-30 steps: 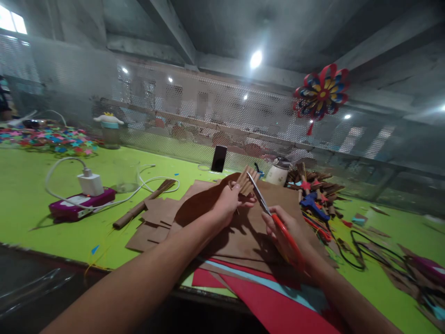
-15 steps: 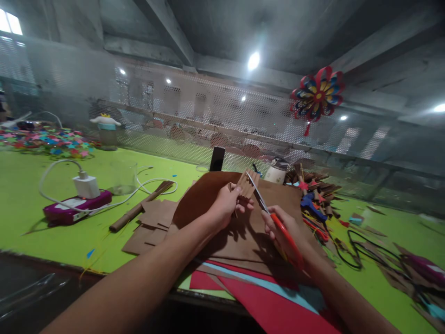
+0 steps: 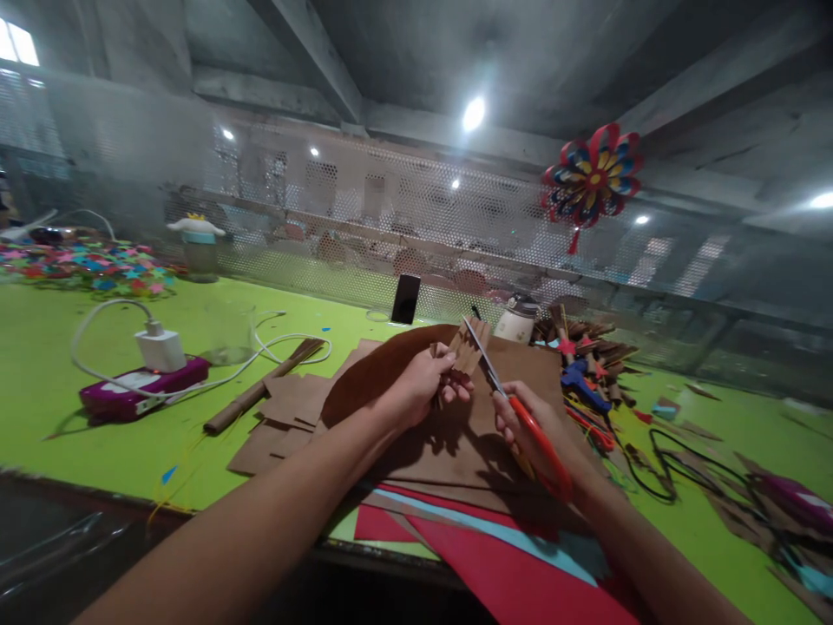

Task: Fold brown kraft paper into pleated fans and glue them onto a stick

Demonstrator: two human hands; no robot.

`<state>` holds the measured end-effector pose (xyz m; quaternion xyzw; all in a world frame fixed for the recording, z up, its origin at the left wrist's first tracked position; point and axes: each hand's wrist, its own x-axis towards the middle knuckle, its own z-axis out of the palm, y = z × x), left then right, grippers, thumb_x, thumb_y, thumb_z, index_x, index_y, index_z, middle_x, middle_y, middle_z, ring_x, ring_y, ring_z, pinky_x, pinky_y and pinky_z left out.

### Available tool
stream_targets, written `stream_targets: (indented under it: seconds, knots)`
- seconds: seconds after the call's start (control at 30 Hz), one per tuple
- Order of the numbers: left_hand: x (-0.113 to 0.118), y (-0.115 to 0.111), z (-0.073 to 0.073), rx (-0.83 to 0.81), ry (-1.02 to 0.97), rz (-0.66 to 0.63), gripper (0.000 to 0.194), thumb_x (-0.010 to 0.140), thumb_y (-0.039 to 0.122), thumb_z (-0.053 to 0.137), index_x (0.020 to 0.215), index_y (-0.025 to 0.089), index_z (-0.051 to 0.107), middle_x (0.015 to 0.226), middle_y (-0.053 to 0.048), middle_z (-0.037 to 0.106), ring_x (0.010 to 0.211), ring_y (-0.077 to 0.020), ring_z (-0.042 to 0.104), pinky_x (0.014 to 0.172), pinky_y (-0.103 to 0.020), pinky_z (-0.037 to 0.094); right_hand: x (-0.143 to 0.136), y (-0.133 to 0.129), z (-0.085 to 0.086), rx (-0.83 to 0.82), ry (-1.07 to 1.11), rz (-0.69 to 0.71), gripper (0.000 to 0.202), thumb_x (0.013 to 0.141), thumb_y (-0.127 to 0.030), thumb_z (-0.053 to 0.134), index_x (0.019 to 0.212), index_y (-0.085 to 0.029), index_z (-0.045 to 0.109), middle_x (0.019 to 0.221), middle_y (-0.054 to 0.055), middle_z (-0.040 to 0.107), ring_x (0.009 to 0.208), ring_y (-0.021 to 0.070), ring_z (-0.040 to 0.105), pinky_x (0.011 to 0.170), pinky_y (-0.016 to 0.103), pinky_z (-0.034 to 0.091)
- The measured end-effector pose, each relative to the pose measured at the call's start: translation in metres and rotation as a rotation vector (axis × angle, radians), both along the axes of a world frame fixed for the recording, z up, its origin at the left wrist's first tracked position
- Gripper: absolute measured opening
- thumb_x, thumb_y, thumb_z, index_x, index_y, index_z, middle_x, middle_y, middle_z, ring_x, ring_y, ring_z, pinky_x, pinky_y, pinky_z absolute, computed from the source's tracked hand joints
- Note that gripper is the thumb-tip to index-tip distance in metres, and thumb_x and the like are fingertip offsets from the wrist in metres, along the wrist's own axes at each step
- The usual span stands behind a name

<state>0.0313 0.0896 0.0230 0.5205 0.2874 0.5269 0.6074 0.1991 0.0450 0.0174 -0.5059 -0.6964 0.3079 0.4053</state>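
My left hand (image 3: 426,382) pinches a small pleated piece of brown paper (image 3: 469,347) above the brown sheets. In my right hand (image 3: 530,425) are scissors with red-orange handles (image 3: 539,441). Their blades lie against the right part of the pleated piece, tips pointing up and left. Below both hands, large brown paper sheets (image 3: 416,456) are stacked, with a darker rounded brown piece (image 3: 357,373) on top. Red paper (image 3: 501,564) and light blue paper (image 3: 553,555) stick out under the stack at the table's front edge.
Left of the stack are cut brown pieces (image 3: 296,399), a rolled brown stick (image 3: 244,408) and a purple power strip (image 3: 143,388). A phone (image 3: 406,299) and a white jar (image 3: 517,321) stand behind. On the right lie a blue glue gun (image 3: 586,386) and black cable (image 3: 657,469).
The pleated piece has shifted slightly right in my left hand's fingers. The scissors remain beside it, with their blades looking a little closer together.
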Motion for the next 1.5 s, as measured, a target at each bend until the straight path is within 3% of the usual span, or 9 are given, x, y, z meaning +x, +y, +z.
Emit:
stream_targets:
  seconds: [0.3,0.57,0.77,1.2,1.5]
  knots:
    - [0.004,0.0,-0.003,0.017,-0.01,0.082,0.014,0.087,0.025,0.041,0.078,0.019,0.033,0.055,-0.004,0.062,0.042,-0.0119,0.058,0.034,-0.012,0.029,-0.003,-0.005,0.003,0.016,0.007,-0.017,0.044,0.073,-0.063,0.046,0.082,-0.02,0.048,0.054,-0.003,0.053,0.042,0.0095,0.047,0.038,0.02,0.038]
    - [0.005,-0.002,-0.003,0.008,-0.006,0.097,0.01,0.087,0.02,0.039,0.078,0.019,0.035,0.056,-0.005,0.063,0.042,-0.011,0.057,0.034,-0.013,0.027,-0.003,-0.001,-0.006,-0.018,0.058,-0.008,0.037,0.074,-0.057,0.048,0.083,-0.021,0.045,0.053,-0.005,0.048,0.041,0.0091,0.044,0.036,0.019,0.035]
    - [0.007,-0.002,-0.005,-0.01,-0.026,0.106,0.014,0.088,0.026,0.042,0.078,0.018,0.037,0.055,-0.004,0.062,0.041,-0.0097,0.056,0.033,-0.014,0.025,0.0,0.004,-0.013,0.015,0.048,-0.005,0.036,0.077,-0.056,0.047,0.083,-0.021,0.045,0.054,-0.005,0.047,0.041,0.0084,0.043,0.036,0.018,0.033]
    - [0.004,-0.001,-0.002,0.036,-0.033,0.013,0.014,0.086,0.022,0.039,0.076,0.02,0.031,0.058,-0.007,0.064,0.042,-0.0137,0.059,0.034,-0.014,0.025,0.001,0.006,-0.022,0.074,0.052,-0.012,0.033,0.081,-0.053,0.045,0.086,-0.021,0.047,0.055,-0.004,0.049,0.044,0.0099,0.045,0.039,0.02,0.034]
    - [0.007,-0.002,-0.006,0.045,-0.048,-0.065,0.016,0.085,0.024,0.042,0.075,0.02,0.029,0.057,-0.006,0.063,0.042,-0.0137,0.058,0.033,-0.014,0.027,-0.005,-0.002,-0.003,0.062,-0.008,-0.066,0.038,0.078,-0.056,0.044,0.087,-0.02,0.05,0.057,-0.002,0.053,0.044,0.0113,0.049,0.04,0.021,0.038]
